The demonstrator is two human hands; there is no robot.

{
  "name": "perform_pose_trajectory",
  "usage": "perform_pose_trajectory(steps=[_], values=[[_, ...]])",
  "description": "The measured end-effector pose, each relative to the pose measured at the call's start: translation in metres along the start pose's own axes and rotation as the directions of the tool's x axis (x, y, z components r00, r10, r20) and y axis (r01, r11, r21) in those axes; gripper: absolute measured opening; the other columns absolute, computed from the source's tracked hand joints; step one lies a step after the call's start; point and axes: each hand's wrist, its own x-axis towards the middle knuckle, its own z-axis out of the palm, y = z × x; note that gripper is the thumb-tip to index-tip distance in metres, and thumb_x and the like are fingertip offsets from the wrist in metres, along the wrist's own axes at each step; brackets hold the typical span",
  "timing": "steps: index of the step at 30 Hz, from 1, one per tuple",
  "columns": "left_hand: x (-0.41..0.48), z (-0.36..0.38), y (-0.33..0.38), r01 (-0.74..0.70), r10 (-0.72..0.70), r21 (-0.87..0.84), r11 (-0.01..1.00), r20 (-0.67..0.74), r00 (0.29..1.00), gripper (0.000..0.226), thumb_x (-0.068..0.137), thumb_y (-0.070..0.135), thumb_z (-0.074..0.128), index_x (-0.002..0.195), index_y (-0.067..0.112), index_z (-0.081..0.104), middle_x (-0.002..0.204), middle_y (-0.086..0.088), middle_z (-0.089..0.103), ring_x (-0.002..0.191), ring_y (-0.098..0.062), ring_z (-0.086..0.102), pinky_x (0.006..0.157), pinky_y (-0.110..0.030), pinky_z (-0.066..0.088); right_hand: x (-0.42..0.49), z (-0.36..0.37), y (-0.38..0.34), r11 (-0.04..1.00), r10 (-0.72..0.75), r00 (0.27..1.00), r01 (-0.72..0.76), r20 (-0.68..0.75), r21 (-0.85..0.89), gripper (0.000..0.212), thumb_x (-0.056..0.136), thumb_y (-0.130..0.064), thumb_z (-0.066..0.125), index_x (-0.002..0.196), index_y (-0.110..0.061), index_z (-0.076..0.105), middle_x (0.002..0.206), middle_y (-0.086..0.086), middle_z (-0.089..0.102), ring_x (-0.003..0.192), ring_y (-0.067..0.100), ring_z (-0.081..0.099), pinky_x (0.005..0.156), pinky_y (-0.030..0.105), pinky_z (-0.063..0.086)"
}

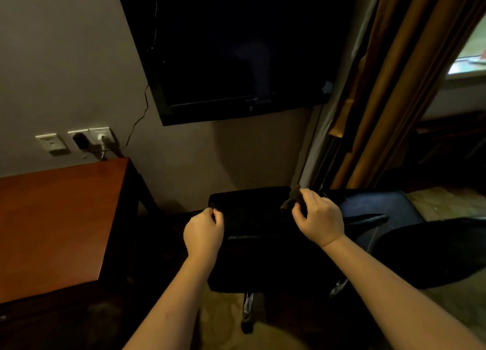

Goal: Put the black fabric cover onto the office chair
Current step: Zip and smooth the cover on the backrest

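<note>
I stand near the person, who is behind the office chair (263, 265) and looks down at its back. The black fabric cover (252, 215) lies across the top of the chair back, between the two hands. The left hand (203, 234) has its fingers curled around the left edge of the cover. The right hand (319, 218) pinches a bunched-up bit of the cover near the right corner.

It is all very dark there, so I cannot tell how far down the cover goes. I think this is the step of pulling the cover over the chair back, and it looks only partly done.

Next, both hands likely need to tug down evenly, so the cloth slides straight and does not catch on a corner. The bunched bit will need smoothing flat.

A brown wooden bench (60, 218) stands to the left, and a dark TV (236, 47) hangs on the wall above.
</note>
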Motion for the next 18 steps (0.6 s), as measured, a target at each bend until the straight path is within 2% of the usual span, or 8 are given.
perform_pose_trajectory(steps=[3, 5, 8, 11, 13, 15, 18], values=[[0.008, 0.001, 0.015, -0.119, 0.121, -0.024, 0.993, 0.104, 0.987, 0.026, 0.099, 0.028, 0.046, 0.081, 0.015, 0.061, 0.073, 0.003, 0.059, 0.062, -0.010, 0.053, 0.052, -0.027, 0.042, 0.011, 0.004, 0.013, 0.990, 0.141, 0.982, -0.137, 0.127, -0.040, 0.038, 0.091, -0.031, 0.043, 0.110, -0.003, 0.062, 0.085, 0.011, 0.068, 0.060, 0.033, 0.061, 0.051, 0.032, 0.045], [0.010, -0.003, 0.022, -0.197, 0.195, -0.012, 0.980, 0.202, 0.960, 0.022, 0.098, 0.027, 0.048, 0.086, 0.016, 0.062, 0.082, 0.002, 0.059, 0.069, -0.012, 0.056, 0.059, -0.027, 0.046, 0.019, 0.002, 0.016, 0.973, 0.228, 0.947, -0.214, 0.227, -0.086, 0.035, 0.097, -0.027, 0.048, 0.124, -0.007, 0.055, 0.103, 0.010, 0.066, 0.081, 0.033, 0.063, 0.065, 0.035, 0.045], [0.019, -0.015, 0.023, -0.241, 0.249, -0.071, 0.968, 0.405, 0.880, 0.022, 0.099, 0.026, 0.048, 0.107, 0.014, 0.065, 0.099, -0.001, 0.062, 0.080, -0.017, 0.062, 0.067, -0.030, 0.051, 0.031, -0.006, 0.012, 0.965, 0.256, 0.908, -0.261, 0.330, -0.032, 0.039, 0.098, -0.029, 0.050, 0.133, -0.013, 0.050, 0.123, 0.003, 0.060, 0.109, 0.023, 0.057, 0.092, 0.034, 0.042], [0.021, -0.033, 0.026, -0.205, 0.262, -0.165, 0.965, 0.545, 0.796, 0.031, 0.100, 0.031, 0.050, 0.126, 0.016, 0.057, 0.099, 0.006, 0.063, 0.079, -0.012, 0.063, 0.059, -0.021, 0.048, 0.047, -0.028, 0.000, 0.954, 0.237, 0.918, -0.281, 0.318, 0.100, 0.040, 0.096, -0.030, 0.056, 0.132, -0.013, 0.054, 0.129, 0.002, 0.057, 0.121, 0.021, 0.049, 0.103, 0.037, 0.039], [0.017, -0.051, 0.039, -0.194, 0.277, -0.212, 0.958, 0.503, 0.819, 0.039, 0.099, 0.034, 0.052, 0.134, 0.016, 0.050, 0.114, 0.003, 0.064, 0.097, -0.014, 0.063, 0.072, -0.021, 0.048, 0.065, -0.054, -0.012, 0.946, 0.209, 0.924, -0.274, 0.321, 0.173, 0.043, 0.095, -0.030, 0.058, 0.134, -0.012, 0.053, 0.129, 0.002, 0.056, 0.122, 0.021, 0.047, 0.103, 0.038, 0.040], [0.014, -0.076, 0.060, -0.207, 0.318, -0.301, 0.931, 0.389, 0.864, 0.048, 0.097, 0.035, 0.055, 0.139, 0.016, 0.043, 0.126, -0.001, 0.060, 0.112, -0.017, 0.059, 0.087, -0.025, 0.047, 0.084, -0.083, -0.027, 0.946, 0.158, 0.927, -0.241, 0.340, 0.218, 0.047, 0.096, -0.030, 0.057, 0.138, -0.012, 0.049, 0.132, 0.002, 0.054, 0.125, 0.021, 0.046, 0.105, 0.040, 0.039], [0.007, -0.129, 0.101, -0.274, 0.411, -0.461, 0.844, 0.228, 0.882, 0.053, 0.095, 0.035, 0.059, 0.141, 0.018, 0.040, 0.125, -0.003, 0.060, 0.111, -0.018, 0.058, 0.090, -0.027, 0.047, 0.103, -0.125, -0.046, 0.954, 0.079, 0.958, -0.152, 0.275, 0.257, 0.046, 0.093, -0.028, 0.060, 0.137, -0.017, 0.049, 0.127, 0.001, 0.056, 0.121, 0.022, 0.049, 0.101, 0.039, 0.042]])
